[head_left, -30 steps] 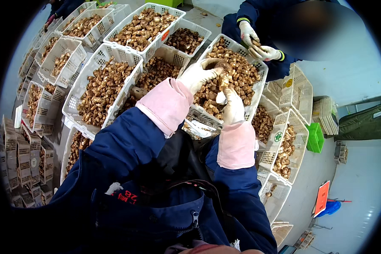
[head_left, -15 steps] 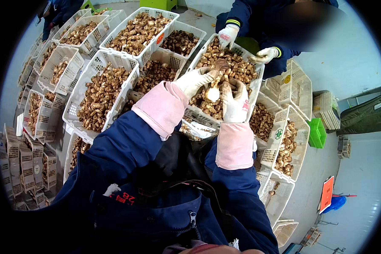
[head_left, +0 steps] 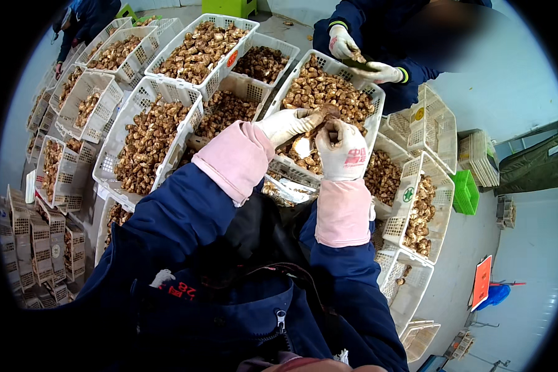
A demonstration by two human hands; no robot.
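My left hand (head_left: pixel 289 126), in a white work glove, pinches a brown-capped mushroom (head_left: pixel 330 111) between thumb and fingers. Close beside it, the gloved right hand (head_left: pixel 343 152) has its fingers curled together just below the cap; what they hold, if anything, is hidden. A pale, whitish mushroom piece (head_left: pixel 302 147) shows beneath the left hand, and I cannot tell whether it is held or lies on the pile. Both hands are over a white plastic crate (head_left: pixel 378 102) heaped with brown mushrooms (head_left: pixel 319 87).
Across the crate, a co-worker's gloved hands (head_left: pixel 381 72) hold a small mushroom (head_left: pixel 358 56). More filled crates stand to the left (head_left: pixel 108 158) and right (head_left: pixel 443 214). A green crate (head_left: pixel 465 192) sits on the floor at right, near stacked crates (head_left: pixel 477 158).
The mushroom's cap has moved slightly down and right. My right hand has turned, its fingers curling in. The co-worker's hands have come together, with a small mushroom between them.
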